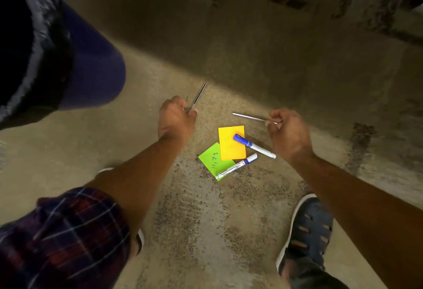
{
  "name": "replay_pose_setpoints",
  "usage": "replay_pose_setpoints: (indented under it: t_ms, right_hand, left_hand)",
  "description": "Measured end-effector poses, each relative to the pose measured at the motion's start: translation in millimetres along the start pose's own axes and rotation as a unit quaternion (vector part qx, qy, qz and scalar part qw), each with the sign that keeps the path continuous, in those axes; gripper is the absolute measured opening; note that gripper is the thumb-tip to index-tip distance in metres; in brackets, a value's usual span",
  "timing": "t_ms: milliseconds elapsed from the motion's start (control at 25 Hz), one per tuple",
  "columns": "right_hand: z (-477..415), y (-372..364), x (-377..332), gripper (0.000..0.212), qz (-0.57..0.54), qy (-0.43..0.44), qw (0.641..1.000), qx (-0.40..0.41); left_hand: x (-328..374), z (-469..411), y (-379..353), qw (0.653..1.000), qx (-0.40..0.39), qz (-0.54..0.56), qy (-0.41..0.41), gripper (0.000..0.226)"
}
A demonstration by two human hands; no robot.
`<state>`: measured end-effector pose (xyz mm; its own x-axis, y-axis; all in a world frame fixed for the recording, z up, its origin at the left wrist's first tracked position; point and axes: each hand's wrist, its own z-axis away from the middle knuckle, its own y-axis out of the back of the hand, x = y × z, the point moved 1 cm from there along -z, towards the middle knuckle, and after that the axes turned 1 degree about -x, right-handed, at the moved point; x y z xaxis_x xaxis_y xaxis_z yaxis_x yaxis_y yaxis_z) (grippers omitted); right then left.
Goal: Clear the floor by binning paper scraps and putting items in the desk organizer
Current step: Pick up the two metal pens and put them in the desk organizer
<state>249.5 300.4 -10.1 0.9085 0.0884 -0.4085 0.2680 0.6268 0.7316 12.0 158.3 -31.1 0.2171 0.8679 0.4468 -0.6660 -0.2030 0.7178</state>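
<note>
My left hand [176,118] grips a thin dark pen [198,96] that points up and away above the floor. My right hand [287,132] pinches the end of a silvery pen [248,117] that sticks out to the left. Between and below the hands, a yellow paper note [229,149] overlaps a green paper note [211,161] on the floor. A blue-capped white marker [254,145] lies across the yellow note's right corner. A second white marker with a blue band [237,166] lies over the green note.
A blue bin with a black liner [68,60] stands at the upper left. The floor [206,220] is bare mottled concrete. My sandalled right foot [306,227] is at the lower right, and a shoe tip [139,240] shows under my left arm.
</note>
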Motion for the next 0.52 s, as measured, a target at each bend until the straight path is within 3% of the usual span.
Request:
replay_pose_setpoints:
  t_ms: [160, 360, 520]
  right_hand:
    - [-11, -23, 17, 0.023, 0.187, 0.045, 0.981, -0.018]
    - [-21, -36, 18, 0.015, 0.282, 0.088, 0.955, -0.016]
    - [-21, -30, 6, 0.027, 0.277, 0.076, 0.958, -0.014]
  left_hand:
    - [-13, -1, -26, 0.999, -0.018, -0.051, -0.002, 0.027]
    - [-18, 0, -24, 1.000, -0.003, -0.006, 0.013, 0.010]
    - [-18, 7, -10, 0.997, -0.003, 0.060, 0.043, 0.011]
